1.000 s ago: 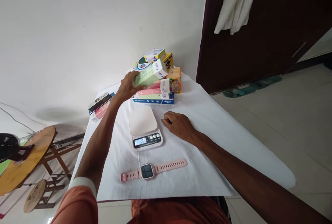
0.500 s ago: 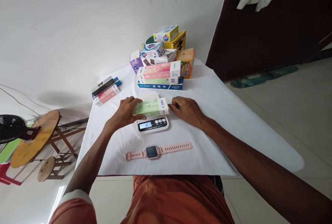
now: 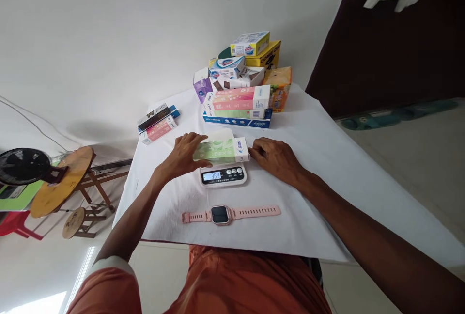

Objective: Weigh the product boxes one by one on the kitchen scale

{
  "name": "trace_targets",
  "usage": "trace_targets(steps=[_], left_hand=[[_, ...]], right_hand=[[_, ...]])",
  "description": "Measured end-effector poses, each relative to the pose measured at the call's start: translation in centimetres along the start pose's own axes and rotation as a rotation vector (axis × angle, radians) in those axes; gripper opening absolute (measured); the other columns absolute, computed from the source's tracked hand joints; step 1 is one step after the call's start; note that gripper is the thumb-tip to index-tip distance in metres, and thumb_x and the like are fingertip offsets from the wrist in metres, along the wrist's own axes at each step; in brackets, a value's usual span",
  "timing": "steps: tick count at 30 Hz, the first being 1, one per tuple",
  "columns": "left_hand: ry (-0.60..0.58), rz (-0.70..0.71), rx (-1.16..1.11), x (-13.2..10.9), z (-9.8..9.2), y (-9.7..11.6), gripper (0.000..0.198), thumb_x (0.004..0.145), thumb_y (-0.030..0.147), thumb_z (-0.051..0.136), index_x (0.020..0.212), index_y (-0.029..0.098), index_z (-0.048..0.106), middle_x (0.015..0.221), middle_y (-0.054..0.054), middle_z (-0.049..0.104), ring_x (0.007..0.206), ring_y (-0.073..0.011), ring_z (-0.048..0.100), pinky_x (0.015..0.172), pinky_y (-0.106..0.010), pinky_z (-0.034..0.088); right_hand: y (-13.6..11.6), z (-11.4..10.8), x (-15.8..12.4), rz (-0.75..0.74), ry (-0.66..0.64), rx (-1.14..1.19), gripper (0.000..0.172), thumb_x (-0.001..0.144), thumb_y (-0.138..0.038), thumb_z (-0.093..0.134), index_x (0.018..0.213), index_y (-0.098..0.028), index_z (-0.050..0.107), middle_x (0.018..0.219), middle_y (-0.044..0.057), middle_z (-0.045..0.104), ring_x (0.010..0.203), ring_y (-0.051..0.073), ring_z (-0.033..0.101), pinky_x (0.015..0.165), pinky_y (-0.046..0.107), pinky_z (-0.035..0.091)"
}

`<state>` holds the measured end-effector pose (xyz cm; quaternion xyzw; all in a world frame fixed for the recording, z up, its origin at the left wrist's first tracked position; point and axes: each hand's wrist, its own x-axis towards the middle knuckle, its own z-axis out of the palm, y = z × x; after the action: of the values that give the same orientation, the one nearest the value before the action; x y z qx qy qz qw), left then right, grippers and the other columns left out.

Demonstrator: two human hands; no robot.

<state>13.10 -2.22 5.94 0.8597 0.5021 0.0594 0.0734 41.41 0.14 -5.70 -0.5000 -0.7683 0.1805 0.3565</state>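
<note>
A green and white toothpaste box [image 3: 218,150] lies across the small white kitchen scale [image 3: 238,179]. The scale's lit display looks like 363. My left hand [image 3: 183,155] is around the box's left end, thumb on the near side and fingers on the far side. At the other end, my right hand [image 3: 274,159] rests on the cloth, fingers curled in with nothing visible in them; its fingertips are close to the box's right end, and I cannot tell if they touch. Nearer to me lies a smartwatch [image 3: 220,215] with its pink strap stretched out flat.
Behind the scale stands a pile of cartons, with a pink box [image 3: 238,98], a blue box [image 3: 236,120] and an orange pack [image 3: 279,86]. A smaller stack with a black box [image 3: 154,116] sits at left. A white cloth [image 3: 305,217] covers the table. Beyond are a fan [image 3: 23,166] and stool [image 3: 74,223].
The view has shifted, so everything on the table appears a little further right. My hands, the toothpaste box and the scale keep nearly the same positions relative to each other.
</note>
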Motion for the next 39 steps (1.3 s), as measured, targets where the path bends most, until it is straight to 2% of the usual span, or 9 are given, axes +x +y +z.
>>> trace_targets(steps=[6,10,14,18,22,26,29,35,39], left_hand=[[0.060,-0.028,-0.066,-1.5,0.0,-1.3,0.048,0.093,0.043,0.075,0.134,0.025,0.058,0.122,-0.009,0.065,0.115,-0.0291,0.062,0.105,-0.048,0.045],[0.207,-0.186,-0.003,-2.9,-2.8,-6.5,0.052,0.091,0.043,0.075,0.136,0.023,0.059,0.128,-0.011,0.063,0.117,-0.0299,0.062,0.104,-0.046,0.048],[0.286,-0.524,0.151,-1.7,-4.7,-13.6,0.055,0.090,0.036,0.073,0.141,0.020,0.058,0.136,-0.015,0.059,0.129,-0.0351,0.058,0.111,-0.052,0.044],[0.234,-0.688,0.198,0.8,-4.0,-18.1,0.053,0.090,0.032,0.070,0.141,0.025,0.058,0.139,-0.016,0.058,0.136,-0.0373,0.053,0.113,-0.057,0.041],[0.315,-0.691,0.245,1.6,-2.4,-19.2,0.053,0.089,0.029,0.070,0.140,0.023,0.059,0.147,-0.020,0.052,0.141,-0.0399,0.046,0.113,-0.057,0.040],[0.388,-0.651,0.266,1.6,-2.0,-18.3,0.061,0.083,0.028,0.077,0.141,0.024,0.058,0.148,-0.021,0.051,0.139,-0.0424,0.047,0.112,-0.059,0.040],[0.447,-0.536,0.242,2.9,-2.3,-15.9,0.061,0.084,0.031,0.079,0.141,0.024,0.058,0.144,-0.020,0.053,0.135,-0.0426,0.049,0.108,-0.059,0.043],[0.430,-0.040,0.144,9.6,-2.4,-6.5,0.058,0.094,0.049,0.071,0.144,0.024,0.055,0.139,-0.016,0.057,0.132,-0.0336,0.052,0.110,-0.050,0.043],[0.294,0.087,0.166,13.8,-1.7,-1.3,0.061,0.097,0.056,0.065,0.147,0.023,0.053,0.144,-0.017,0.055,0.132,-0.0347,0.052,0.107,-0.050,0.043]], right_hand=[[0.0,0.0,-0.1,-0.055,0.022,-0.010,0.027,0.093,-0.035,0.051,0.069,-0.025,0.043,0.069,0.003,0.060,0.061,0.017,0.052,0.061,0.032,0.036],[-0.2,0.1,-0.1,-0.048,0.039,-0.027,0.030,0.093,-0.034,0.051,0.067,-0.026,0.039,0.067,0.002,0.058,0.059,0.017,0.050,0.061,0.032,0.036],[-0.1,0.2,-0.1,-0.048,0.054,-0.036,0.030,0.091,-0.032,0.052,0.066,-0.026,0.037,0.066,0.001,0.056,0.057,0.016,0.047,0.060,0.032,0.035],[0.1,0.3,-0.1,-0.048,0.059,-0.034,0.029,0.093,-0.033,0.051,0.068,-0.026,0.038,0.066,0.001,0.057,0.058,0.016,0.049,0.061,0.032,0.035],[0.3,0.5,-0.1,-0.061,0.055,-0.025,0.030,0.094,-0.035,0.051,0.069,-0.026,0.039,0.067,0.001,0.057,0.059,0.016,0.050,0.061,0.031,0.035],[0.3,0.6,-0.1,-0.043,0.069,-0.022,0.030,0.094,-0.034,0.051,0.069,-0.025,0.037,0.066,0.000,0.055,0.058,0.015,0.046,0.061,0.031,0.033],[0.1,0.5,0.0,-0.049,0.068,-0.017,0.029,0.093,-0.031,0.050,0.068,-0.025,0.036,0.067,0.000,0.055,0.060,0.015,0.047,0.063,0.031,0.033],[-0.2,0.4,0.1,-0.023,0.047,-0.027,0.030,0.092,-0.025,0.050,0.067,-0.025,0.033,0.067,0.000,0.055,0.061,0.015,0.047,0.063,0.031,0.032],[-0.2,0.4,0.1,-0.019,0.039,-0.044,0.028,0.092,-0.023,0.051,0.067,-0.025,0.039,0.070,0.001,0.059,0.064,0.016,0.050,0.066,0.030,0.034]])
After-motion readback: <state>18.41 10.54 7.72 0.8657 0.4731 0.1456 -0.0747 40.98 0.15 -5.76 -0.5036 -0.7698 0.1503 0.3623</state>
